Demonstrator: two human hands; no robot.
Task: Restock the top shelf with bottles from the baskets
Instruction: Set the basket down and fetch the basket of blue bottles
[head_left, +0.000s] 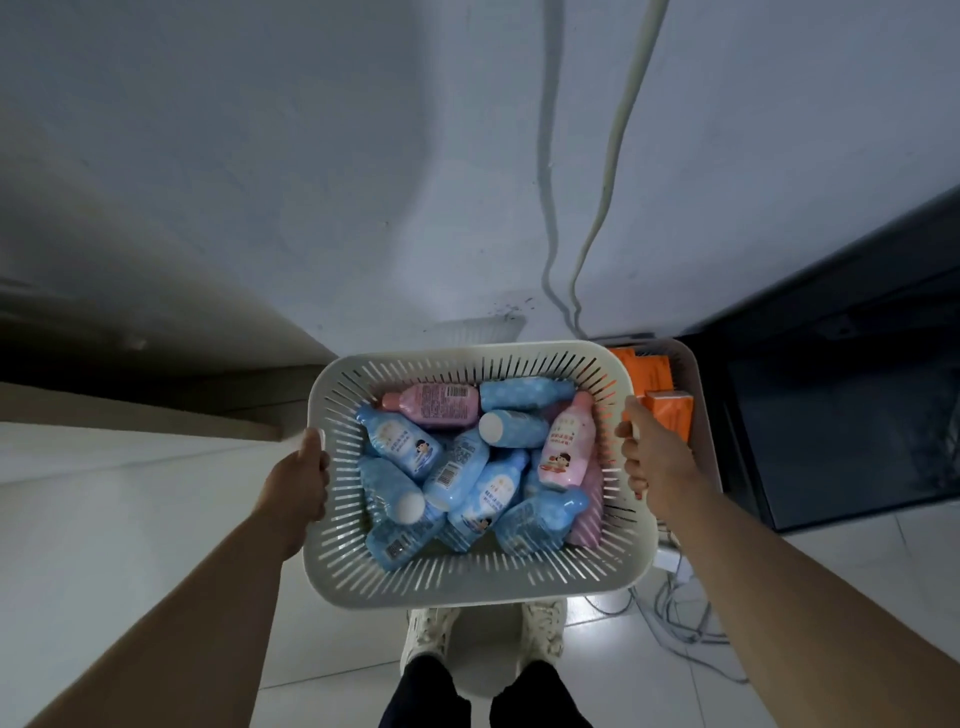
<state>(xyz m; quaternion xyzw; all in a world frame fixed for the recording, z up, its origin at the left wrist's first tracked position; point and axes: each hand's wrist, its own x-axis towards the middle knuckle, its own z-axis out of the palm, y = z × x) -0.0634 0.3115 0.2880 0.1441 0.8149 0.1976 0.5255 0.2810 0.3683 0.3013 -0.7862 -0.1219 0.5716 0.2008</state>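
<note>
I hold a white slotted plastic basket (467, 577) in front of me, above my feet. My left hand (301, 480) grips its left rim and my right hand (652, 457) grips its right rim. Inside lie several blue bottles (402, 441) and a few pink bottles (566, 449), piled on their sides. No shelf top is in view.
A second white basket (691, 374) with orange boxes (670, 415) stands on the floor behind at the right, next to a dark cabinet (841, 395). White cables (675, 623) lie on the tiled floor at the right. A white wall with a hanging cord (613, 171) is ahead; a ledge (130, 410) runs at the left.
</note>
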